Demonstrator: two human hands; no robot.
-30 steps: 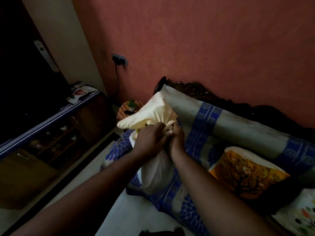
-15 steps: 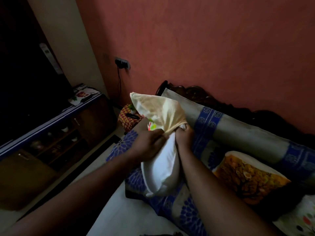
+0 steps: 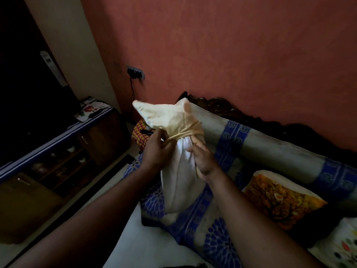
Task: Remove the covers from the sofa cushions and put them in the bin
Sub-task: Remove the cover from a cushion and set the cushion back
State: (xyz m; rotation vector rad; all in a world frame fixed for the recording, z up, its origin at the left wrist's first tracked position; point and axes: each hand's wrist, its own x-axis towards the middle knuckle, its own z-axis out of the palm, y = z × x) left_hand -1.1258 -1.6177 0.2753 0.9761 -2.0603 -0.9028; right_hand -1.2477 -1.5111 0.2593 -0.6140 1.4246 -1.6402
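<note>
A white cushion (image 3: 179, 175) stands upright on the sofa (image 3: 270, 151), its lower half bare. A cream cover (image 3: 166, 117), turned inside out, still wraps its upper half and is bunched at a rolled rim around the middle. My left hand (image 3: 156, 149) pinches that rim on the left side. My right hand (image 3: 202, 157) lies against the bare cushion on the right, fingers up at the rim. A yellow tree-print cushion (image 3: 280, 198) and a white floral cushion (image 3: 340, 246) lie on the sofa to the right. No bin is in view.
The sofa has a blue-and-grey patterned throw and a dark carved wooden back against the red wall. A dark TV cabinet (image 3: 58, 157) with shelves runs along the left. A small red-and-yellow patterned object (image 3: 140, 132) sits beyond the sofa's left end, below a wall socket (image 3: 135, 71).
The cover has been pushed higher up the cushion, baring more white fabric. Both hands have moved apart, from gripping together at the middle to either side of the rim.
</note>
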